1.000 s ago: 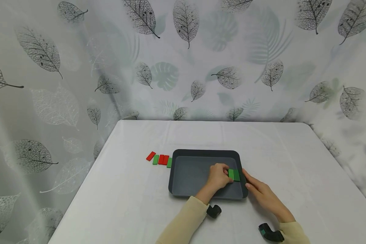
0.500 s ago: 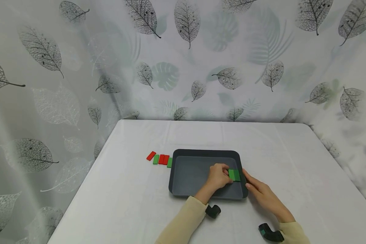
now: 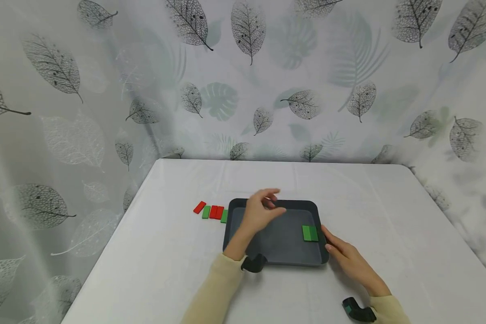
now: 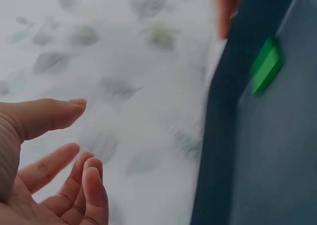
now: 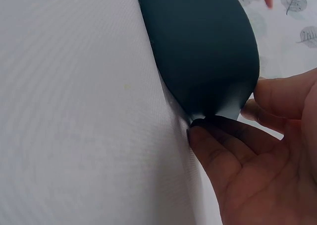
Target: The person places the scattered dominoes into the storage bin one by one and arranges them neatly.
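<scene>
A dark grey rectangular tray (image 3: 283,249) lies on the white table. Two green rectangular blocks (image 3: 309,233) sit side by side in it, near its right wall; they also show as a blurred green shape (image 4: 267,66) in the left wrist view. Over the tray's left half hovers my left hand (image 3: 259,213), thumb and fingers spread apart with nothing between them. My right hand (image 3: 354,261) holds the tray's right side from outside. In the right wrist view, its thumb (image 5: 282,93) meets the rim while fingertips lie at the wall's lower edge.
Left of the tray, red blocks (image 3: 216,212) and green blocks (image 3: 206,212) lie in a loose row, the rightmost green block (image 3: 224,216) beside the tray's wall. Leaf-patterned curtains (image 3: 222,135) surround the table (image 3: 146,261). Black wrist cameras (image 3: 254,263) sit at both cuffs.
My left hand has let go of the green blocks and moved left and up, its fingers spreading. The two green blocks stay in the tray. My right hand keeps its place.
</scene>
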Demonstrator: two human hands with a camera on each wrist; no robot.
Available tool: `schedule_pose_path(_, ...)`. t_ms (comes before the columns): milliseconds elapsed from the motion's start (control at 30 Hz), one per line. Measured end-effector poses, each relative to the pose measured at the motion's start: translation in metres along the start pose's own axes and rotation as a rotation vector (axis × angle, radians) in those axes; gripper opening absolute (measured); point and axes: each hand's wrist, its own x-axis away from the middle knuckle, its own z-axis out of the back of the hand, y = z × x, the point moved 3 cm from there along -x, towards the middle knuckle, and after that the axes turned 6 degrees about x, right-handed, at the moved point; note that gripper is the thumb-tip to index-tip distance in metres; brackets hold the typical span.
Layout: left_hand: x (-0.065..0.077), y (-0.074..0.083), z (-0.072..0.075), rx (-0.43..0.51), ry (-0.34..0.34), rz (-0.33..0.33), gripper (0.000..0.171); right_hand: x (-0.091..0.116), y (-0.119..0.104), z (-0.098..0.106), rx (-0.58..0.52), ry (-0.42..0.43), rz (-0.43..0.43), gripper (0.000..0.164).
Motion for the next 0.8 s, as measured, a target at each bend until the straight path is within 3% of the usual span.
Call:
schedule_pose_path(100,-0.004,0.008,0.044,0.017,0.070,-0.094,0.049,0.000,0.000,0.000,-0.007,-0.003,0.000,0.051)
schedule_pose_path(167,-0.005,0.009,0.074,0.013,0.113,-0.101,0.050,0.000,0.000,0.000,-0.004,-0.006,-0.010,0.051)
schedule_pose_path(233,-0.003,0.014,0.101,-0.005,0.133,-0.064,0.050,0.000,-0.001,0.000,0.002,-0.003,-0.013,0.051)
schedule_pose_path(300,-0.001,0.006,0.127,-0.028,0.151,-0.018,0.051,0.000,-0.001,0.001,0.010,0.000,-0.012,0.051)
schedule_pose_path(400,0.001,-0.012,0.160,-0.048,0.170,0.065,0.052,0.001,-0.001,0.002,0.013,0.006,-0.006,0.050)
schedule_pose_path(467,0.002,-0.036,0.180,-0.064,0.193,0.109,0.054,0.001,-0.001,0.002,0.015,0.010,0.002,0.050)
schedule_pose_path(633,0.013,-0.074,0.213,-0.087,0.191,0.277,0.059,0.001,-0.001,0.001,0.010,0.015,0.019,0.050)
schedule_pose_path(800,0.022,-0.105,0.222,-0.077,0.142,0.440,0.063,0.001,-0.001,0.000,0.015,0.011,0.007,0.050)
